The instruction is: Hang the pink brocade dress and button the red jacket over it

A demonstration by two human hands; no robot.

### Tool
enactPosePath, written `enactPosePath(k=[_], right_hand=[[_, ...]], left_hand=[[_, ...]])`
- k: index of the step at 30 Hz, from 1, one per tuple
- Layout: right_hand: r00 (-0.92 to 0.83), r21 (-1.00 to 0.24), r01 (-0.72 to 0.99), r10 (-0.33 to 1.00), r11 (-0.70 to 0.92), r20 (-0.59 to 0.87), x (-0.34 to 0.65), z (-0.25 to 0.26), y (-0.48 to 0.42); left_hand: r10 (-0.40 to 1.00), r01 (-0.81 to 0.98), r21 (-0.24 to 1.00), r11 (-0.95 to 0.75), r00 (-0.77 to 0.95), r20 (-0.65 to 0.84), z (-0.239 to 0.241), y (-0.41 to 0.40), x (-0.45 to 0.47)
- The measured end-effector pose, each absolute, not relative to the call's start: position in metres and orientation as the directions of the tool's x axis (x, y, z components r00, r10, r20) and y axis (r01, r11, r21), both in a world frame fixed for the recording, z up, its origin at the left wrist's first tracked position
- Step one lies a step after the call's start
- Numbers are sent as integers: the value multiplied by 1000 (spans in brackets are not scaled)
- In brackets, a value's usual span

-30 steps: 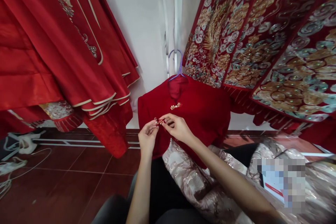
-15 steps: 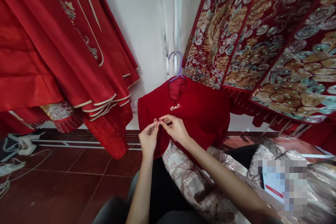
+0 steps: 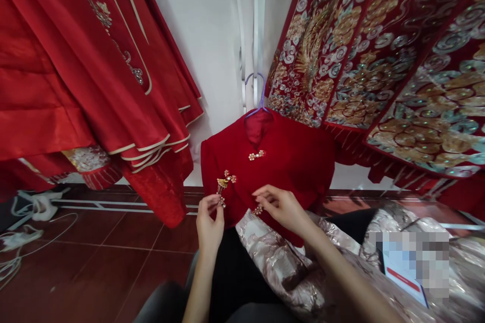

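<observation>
A red velvet jacket (image 3: 299, 156) with a stand collar hangs in front of me on a purple hanger (image 3: 261, 106). A flower-shaped beaded frog button (image 3: 256, 155) joins its front below the collar. Lower on the left sits another flower fastener (image 3: 230, 177) with a gold fan-shaped ornament (image 3: 222, 182) hanging by it. My left hand (image 3: 210, 219) pinches a lower flower fastener (image 3: 222, 202) between thumb and fingers. Fingers bent and slightly apart, my right hand (image 3: 282, 207) hovers beside a matching flower fastener (image 3: 258, 210) on the opposite front edge, with nothing visible in it.
Red garments (image 3: 132, 86) hang on the left, and a heavily embroidered one (image 3: 341, 60) on the right. A white rack post (image 3: 259, 20) stands behind the jacket. Shiny patterned fabric (image 3: 280, 262) covers my lap, with a phone (image 3: 405, 277) on it. Cables (image 3: 11, 262) lie on the tiled floor.
My hands have parted from the middle fastener. The left moved down to a lower flower fastener; the right moved down and right. The gold fan ornament and middle fastener are now uncovered.
</observation>
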State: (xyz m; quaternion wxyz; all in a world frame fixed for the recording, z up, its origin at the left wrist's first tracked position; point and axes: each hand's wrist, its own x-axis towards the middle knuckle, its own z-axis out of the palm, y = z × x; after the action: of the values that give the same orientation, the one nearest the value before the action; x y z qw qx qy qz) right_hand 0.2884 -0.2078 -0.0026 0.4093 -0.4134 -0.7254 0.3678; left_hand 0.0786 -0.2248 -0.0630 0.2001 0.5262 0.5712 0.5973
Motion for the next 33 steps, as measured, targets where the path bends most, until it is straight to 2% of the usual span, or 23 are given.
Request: enactPosePath(k=[3, 7, 10, 16, 20, 24, 33], right_hand=[[-377, -865, 368, 905, 339, 195, 307, -6, -215], [-359, -859, 373, 909, 350, 214, 311, -16, -213], [-364, -872, 349, 907, 343, 211, 302, -25, -211], [-275, -885, 381, 946, 268, 168, 293, -28, -212], [-381, -927, 292, 918, 234, 112, 297, 0, -221], [-377, -945, 190, 908, 267, 181, 278, 17, -222], [-218, -934, 237, 951, 269, 219, 236, -35, -190]], left_hand=[[876, 201, 960, -195, -404, 263, -90, -238, 79], [903, 61, 986, -154, -397, 166, -100, -242, 92], [860, 92, 975, -202, -460, 222, -88, -242, 102], [878, 202, 961, -188, -404, 256, -77, -240, 105], [880, 95, 978, -185, -428, 208, -77, -236, 101], [906, -7, 987, -161, -398, 145, -70, -238, 100], [894, -25, 989, -146, -431, 121, -61, -241, 104]])
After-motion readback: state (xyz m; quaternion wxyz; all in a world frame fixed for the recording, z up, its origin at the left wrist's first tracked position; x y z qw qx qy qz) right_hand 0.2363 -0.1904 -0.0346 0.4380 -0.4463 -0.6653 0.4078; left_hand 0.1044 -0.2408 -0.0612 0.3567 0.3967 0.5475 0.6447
